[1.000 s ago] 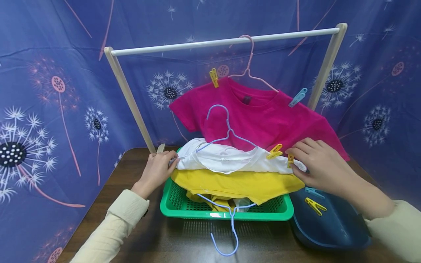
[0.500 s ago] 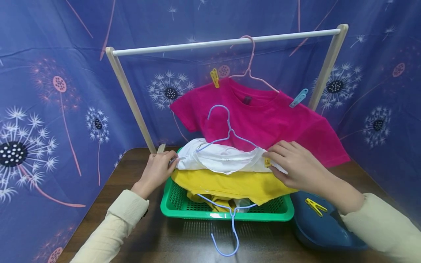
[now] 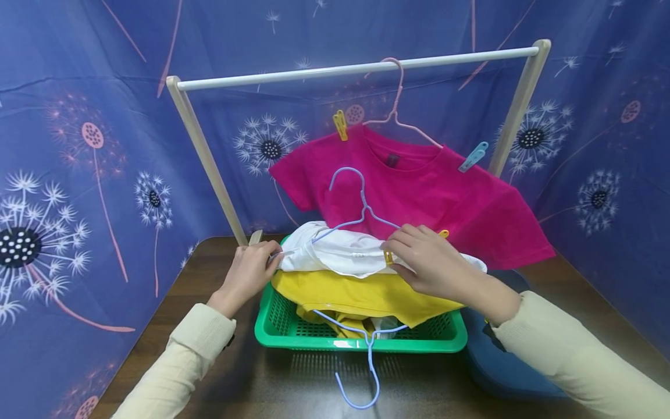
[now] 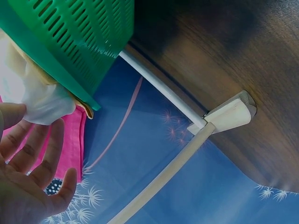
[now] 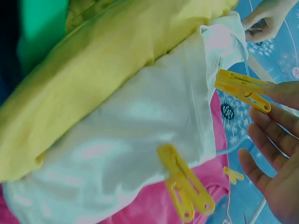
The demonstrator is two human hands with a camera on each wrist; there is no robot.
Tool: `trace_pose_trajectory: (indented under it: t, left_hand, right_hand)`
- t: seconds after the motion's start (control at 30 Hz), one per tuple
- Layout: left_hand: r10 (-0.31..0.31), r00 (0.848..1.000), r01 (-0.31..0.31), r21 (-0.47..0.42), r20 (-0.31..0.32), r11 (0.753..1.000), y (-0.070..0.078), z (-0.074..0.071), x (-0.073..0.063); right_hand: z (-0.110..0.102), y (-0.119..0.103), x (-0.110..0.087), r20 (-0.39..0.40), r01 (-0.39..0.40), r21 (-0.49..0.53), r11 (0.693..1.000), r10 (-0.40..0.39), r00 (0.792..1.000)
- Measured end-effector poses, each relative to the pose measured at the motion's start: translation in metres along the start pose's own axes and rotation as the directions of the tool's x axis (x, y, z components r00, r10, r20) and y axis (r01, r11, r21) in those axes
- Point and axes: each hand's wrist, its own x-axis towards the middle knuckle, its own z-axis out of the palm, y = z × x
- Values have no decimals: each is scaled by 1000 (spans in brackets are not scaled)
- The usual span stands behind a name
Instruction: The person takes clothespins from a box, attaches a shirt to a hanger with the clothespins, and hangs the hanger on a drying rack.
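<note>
My left hand [image 3: 246,270] pinches the left shoulder of a white T-shirt [image 3: 335,247], which lies with its neckline up. A blue hanger [image 3: 363,195] sticks up out of that neckline. My right hand [image 3: 437,265] holds a yellow clothespin [image 5: 240,89] between thumb and fingers, above the shirt near its collar. Another yellow clothespin [image 5: 184,182] is clipped to the shirt's right shoulder. Beneath the white shirt lies a yellow T-shirt [image 3: 361,291], spread over a green basket [image 3: 293,342]. A second blue hanger [image 3: 370,361] hangs over the basket's front rim.
Behind stands a drying rack with a white bar [image 3: 314,73]. On it hangs a magenta T-shirt [image 3: 419,192] on a pink hanger [image 3: 399,99], with a yellow and a light blue clothespin [image 3: 473,157] at its shoulders. A dark blue tub [image 3: 502,372] sits right of the basket, partly behind my right arm.
My right hand has moved left along the white shirt with the yellow clothespin, from the right sleeve toward the collar. The left hand has stayed in place.
</note>
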Motion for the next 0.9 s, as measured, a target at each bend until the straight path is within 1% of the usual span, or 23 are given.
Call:
trace_pose_trajectory:
  t: [0.2,0.4,0.63,0.77,0.9]
  left_hand:
    - [5,1000,-5,0,-7,1000,0,1,0]
    - [-4,1000,4,9,-7,1000,0,2,0]
    - [-11,1000,11,7,-1,1000,1,2,0]
    - [-14,1000,14,3,-2,1000,1,1,0]
    - [-7,1000,8,10,-14,1000,1,2,0]
  right_hand:
    - [10,-6,14,-11,42,-3,999,-42,999]
    - [17,-14,33,21,73,-15,997,-73,997]
    - [24,-21,52,58,89,-34,995,-87,995]
    - [28,-25,63,54,89,-38,995,-87,995]
    - [31,-29,74,47,66,-18,998,-65,997]
